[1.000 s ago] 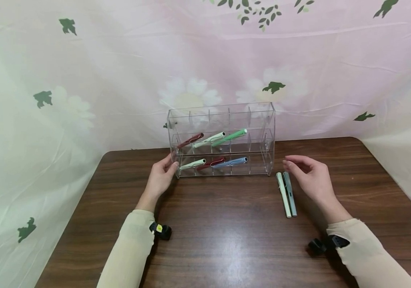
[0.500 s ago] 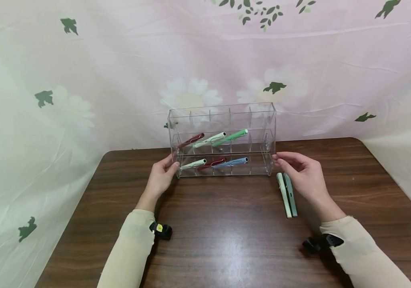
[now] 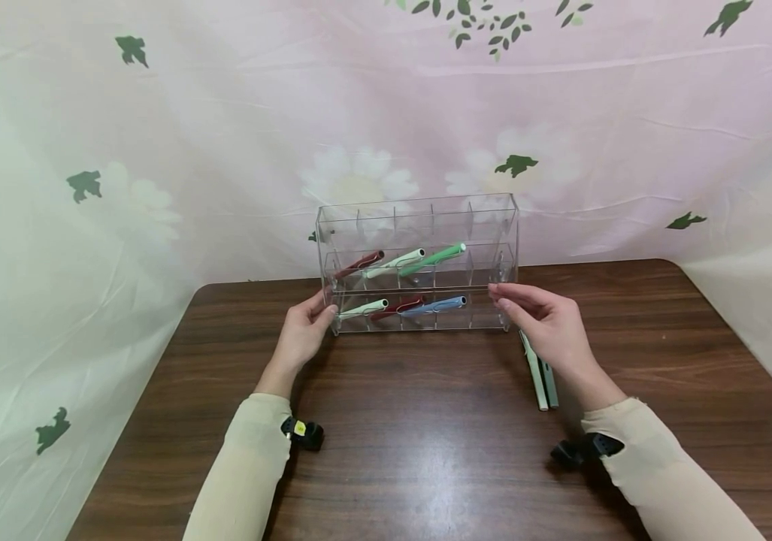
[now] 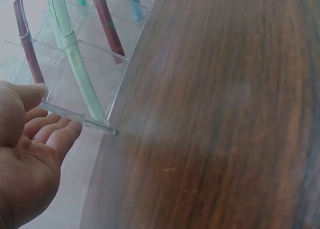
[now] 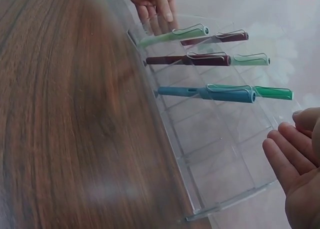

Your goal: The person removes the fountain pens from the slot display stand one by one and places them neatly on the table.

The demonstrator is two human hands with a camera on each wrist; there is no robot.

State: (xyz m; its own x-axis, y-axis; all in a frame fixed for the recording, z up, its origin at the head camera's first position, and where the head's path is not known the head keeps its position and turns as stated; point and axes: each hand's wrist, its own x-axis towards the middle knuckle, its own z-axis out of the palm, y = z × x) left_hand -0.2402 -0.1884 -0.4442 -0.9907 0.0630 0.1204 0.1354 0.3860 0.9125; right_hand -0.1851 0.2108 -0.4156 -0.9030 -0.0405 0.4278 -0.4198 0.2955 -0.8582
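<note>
My left hand [image 3: 300, 338] grips the left end wall of a clear plastic pen rack [image 3: 449, 290], thumb in front and fingers behind. In the upper tier lean a dark red pen [image 3: 360, 264], a pale green pen [image 3: 395, 263] and a bright green pen [image 3: 433, 258]. Below them lean another pale green pen [image 3: 363, 309], a dark red one and a blue pen [image 3: 436, 305]. My right hand [image 3: 551, 330] hovers before the rack's right end with loosely bent fingers and holds nothing. Partly under it in the head view, a whitish-green pen [image 3: 534, 377] and a grey-green pen [image 3: 550, 387] lie on the table.
The brown wooden table [image 3: 399, 451] stretches toward me in front of the rack. A pink cloth [image 3: 243, 150] with printed flowers and leaves hangs close behind. Each wrist carries a black camera, the right one [image 3: 585, 451] low over the table.
My right hand has moved left, from above the two loose pens to the front of the rack's right end. The left hand, rack and pens have stayed in place.
</note>
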